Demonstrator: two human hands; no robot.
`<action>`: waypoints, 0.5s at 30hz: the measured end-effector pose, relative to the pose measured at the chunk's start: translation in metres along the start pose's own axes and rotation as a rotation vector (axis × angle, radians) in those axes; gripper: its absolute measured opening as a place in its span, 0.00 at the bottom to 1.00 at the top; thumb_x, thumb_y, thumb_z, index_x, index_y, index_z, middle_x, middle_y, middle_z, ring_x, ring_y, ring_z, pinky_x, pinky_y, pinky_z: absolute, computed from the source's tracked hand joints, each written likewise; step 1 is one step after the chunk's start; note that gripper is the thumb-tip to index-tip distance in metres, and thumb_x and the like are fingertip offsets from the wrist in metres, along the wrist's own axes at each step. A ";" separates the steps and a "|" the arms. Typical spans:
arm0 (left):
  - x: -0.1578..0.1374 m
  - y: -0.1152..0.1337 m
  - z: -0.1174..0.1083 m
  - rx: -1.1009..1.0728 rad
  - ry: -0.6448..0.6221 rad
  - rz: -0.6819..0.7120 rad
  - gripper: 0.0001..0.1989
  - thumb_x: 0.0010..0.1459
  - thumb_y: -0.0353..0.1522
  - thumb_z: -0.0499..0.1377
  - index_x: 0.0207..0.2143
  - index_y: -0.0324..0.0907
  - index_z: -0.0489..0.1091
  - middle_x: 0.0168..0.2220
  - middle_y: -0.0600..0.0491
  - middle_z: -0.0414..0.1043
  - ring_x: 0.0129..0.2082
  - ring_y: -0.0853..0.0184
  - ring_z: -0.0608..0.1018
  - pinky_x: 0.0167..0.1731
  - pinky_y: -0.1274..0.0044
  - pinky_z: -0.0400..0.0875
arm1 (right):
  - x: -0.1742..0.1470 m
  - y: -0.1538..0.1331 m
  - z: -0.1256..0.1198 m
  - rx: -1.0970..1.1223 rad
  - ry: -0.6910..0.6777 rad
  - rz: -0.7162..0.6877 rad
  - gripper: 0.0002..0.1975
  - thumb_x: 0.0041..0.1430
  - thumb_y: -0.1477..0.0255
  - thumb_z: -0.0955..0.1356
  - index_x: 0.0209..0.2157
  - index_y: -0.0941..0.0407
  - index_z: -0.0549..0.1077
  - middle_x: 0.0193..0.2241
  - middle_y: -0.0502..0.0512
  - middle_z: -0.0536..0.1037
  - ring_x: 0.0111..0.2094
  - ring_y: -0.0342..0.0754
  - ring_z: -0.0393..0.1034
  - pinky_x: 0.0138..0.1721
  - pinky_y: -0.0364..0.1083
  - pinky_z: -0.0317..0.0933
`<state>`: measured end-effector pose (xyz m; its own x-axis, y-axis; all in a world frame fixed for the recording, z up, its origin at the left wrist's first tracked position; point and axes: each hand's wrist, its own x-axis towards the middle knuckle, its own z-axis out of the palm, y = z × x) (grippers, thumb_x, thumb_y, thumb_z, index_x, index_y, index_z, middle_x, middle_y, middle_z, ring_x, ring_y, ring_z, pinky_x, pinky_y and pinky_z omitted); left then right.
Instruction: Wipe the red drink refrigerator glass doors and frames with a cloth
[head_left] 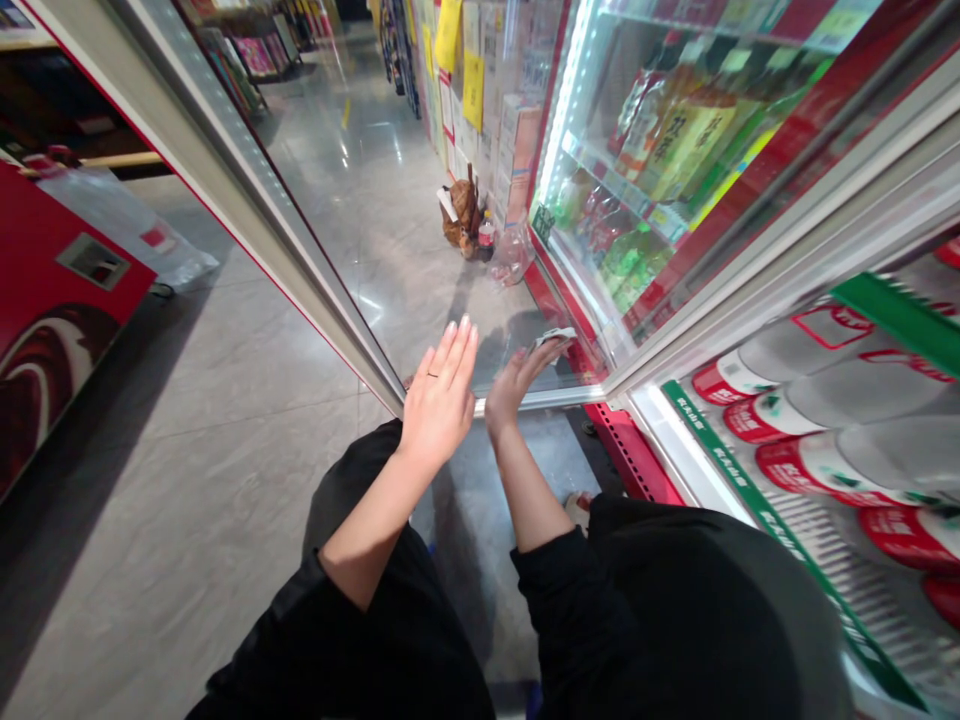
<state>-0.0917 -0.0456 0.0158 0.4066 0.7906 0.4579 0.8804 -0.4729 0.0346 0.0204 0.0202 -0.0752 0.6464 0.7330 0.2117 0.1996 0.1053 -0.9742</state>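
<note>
Left hand (pixel 441 392) flat and fully open, fingers together and pointing up, palm pressed against the lower part of the open glass fridge door (pixel 390 200), near its bottom edge; nothing held in it. A thin ring on one finger. Right hand (pixel 517 378) just beside, a little lower, fingers bent around a small crumpled white cloth (pixel 553 338) and pushing it against the same glass, close to the bottom corner of the door. Both forearms bare, black sleeves (pixel 337 620) pushed up toward the elbows.

To the right, open fridge shelves with rows of red-capped bottles (pixel 810 420) lying behind a green price strip (pixel 720 460). Further back, a closed glass door with green and amber drink bottles (pixel 675 140). On the grey tiled floor (pixel 187 420), seen through the glass, a brown bag (pixel 463 215) and a clear plastic bottle (pixel 511 255). At far left, a red cabinet (pixel 52 300).
</note>
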 end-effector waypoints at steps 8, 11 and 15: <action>0.005 0.007 -0.006 0.004 -0.043 -0.015 0.38 0.68 0.23 0.51 0.79 0.33 0.50 0.80 0.40 0.50 0.81 0.56 0.53 0.77 0.61 0.60 | 0.017 0.016 -0.017 0.000 0.030 0.123 0.42 0.75 0.59 0.52 0.80 0.68 0.38 0.82 0.72 0.29 0.82 0.51 0.21 0.80 0.62 0.31; 0.005 0.010 0.000 0.007 -0.029 -0.001 0.38 0.69 0.24 0.51 0.80 0.35 0.50 0.80 0.43 0.50 0.80 0.55 0.56 0.76 0.61 0.63 | 0.016 0.011 -0.014 0.001 0.015 0.090 0.42 0.76 0.57 0.52 0.80 0.66 0.39 0.82 0.69 0.29 0.82 0.50 0.20 0.80 0.61 0.32; 0.008 0.014 0.004 -0.014 -0.015 0.045 0.41 0.68 0.24 0.51 0.81 0.37 0.45 0.80 0.46 0.51 0.80 0.56 0.57 0.76 0.64 0.63 | 0.035 0.007 -0.021 -0.019 0.058 0.086 0.41 0.77 0.58 0.50 0.80 0.65 0.34 0.82 0.66 0.27 0.82 0.47 0.18 0.80 0.62 0.30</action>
<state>-0.0748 -0.0442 0.0162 0.4493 0.7744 0.4455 0.8579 -0.5132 0.0270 0.0593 0.0323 -0.0730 0.7035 0.6983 0.1319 0.1553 0.0301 -0.9874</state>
